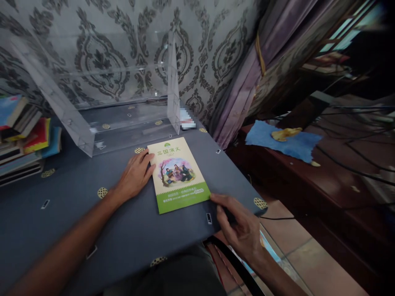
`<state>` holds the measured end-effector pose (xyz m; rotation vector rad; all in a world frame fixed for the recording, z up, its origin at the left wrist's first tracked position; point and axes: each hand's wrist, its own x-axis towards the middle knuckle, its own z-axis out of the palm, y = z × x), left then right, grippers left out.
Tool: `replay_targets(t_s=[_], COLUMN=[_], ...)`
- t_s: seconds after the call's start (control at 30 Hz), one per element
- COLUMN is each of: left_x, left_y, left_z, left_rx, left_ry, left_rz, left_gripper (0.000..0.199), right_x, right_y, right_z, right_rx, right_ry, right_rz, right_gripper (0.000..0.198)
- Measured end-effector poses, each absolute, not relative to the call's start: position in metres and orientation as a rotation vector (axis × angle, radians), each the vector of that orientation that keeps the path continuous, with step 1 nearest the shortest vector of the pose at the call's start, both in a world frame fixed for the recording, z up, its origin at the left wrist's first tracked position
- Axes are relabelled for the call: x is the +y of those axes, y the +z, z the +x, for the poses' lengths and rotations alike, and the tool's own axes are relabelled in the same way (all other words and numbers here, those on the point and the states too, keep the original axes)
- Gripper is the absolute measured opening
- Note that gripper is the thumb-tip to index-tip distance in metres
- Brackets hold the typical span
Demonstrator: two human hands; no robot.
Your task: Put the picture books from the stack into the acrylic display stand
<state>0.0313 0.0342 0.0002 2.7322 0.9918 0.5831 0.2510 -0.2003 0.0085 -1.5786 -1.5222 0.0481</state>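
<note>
Head view: book [175,176] lies flat on table [129,238], front cover up, outside the clear rack [173,86] and apart from the stack [29,139] at left. Left hand [134,174] touches its left edge, fingers slightly parted, grip cannot be told; right hand [242,226] has index fingertip at the near right corner, thumb apart. Judged progress: laying-out done, handling unfinished, since both hands are at the unopened book.

Left hand [135,172] against closed book [177,172]
</note>
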Motion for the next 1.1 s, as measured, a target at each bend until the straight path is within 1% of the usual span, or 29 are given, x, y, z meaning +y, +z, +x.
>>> replay_targets(t_s=[0.17,0.3,0.47,0.63,0.73,0.83,0.97,1.03,1.1], left_x=[0.039,0.035,0.026,0.018,0.017,0.015,0.012,0.011,0.011], left_y=[-0.001,-0.002,-0.007,-0.003,0.002,0.006,0.008,0.008,0.008], left_z=[0.028,0.029,0.031,0.034,0.035,0.037,0.044,0.047,0.050], left_rx=[0.967,0.996,1.066,1.022,1.006,0.991,0.950,0.944,0.888], left_ry=[0.627,0.657,0.702,0.725,0.808,0.920,1.051,1.039,0.971], left_rz=[2.628,2.621,2.594,2.432,2.203,1.819,1.167,0.934,0.824], left_gripper=[0.037,0.040,0.043,0.045,0.045,0.047,0.059,0.063,0.060], right_x=[-0.195,-0.174,-0.135,-0.108,-0.102,-0.098,-0.093,-0.089,-0.084], right_y=[0.013,0.012,0.008,0.000,-0.010,-0.021,-0.030,-0.034,-0.038], right_z=[0.241,0.250,0.260,0.253,0.251,0.251,0.253,0.253,0.253], right_rx=[-1.654,-1.649,-1.822,-1.945,-1.919,-1.888,-1.875,-1.863,-1.846], right_ry=[0.145,0.213,0.130,0.054,-0.036,-0.112,-0.189,-0.222,-0.243], right_rz=[-1.461,-1.593,-1.742,-1.764,-1.770,-1.758,-1.718,-1.691,-1.654], right_gripper=[0.024,0.022,0.036,0.047,0.051,0.054,0.057,0.057,0.058])
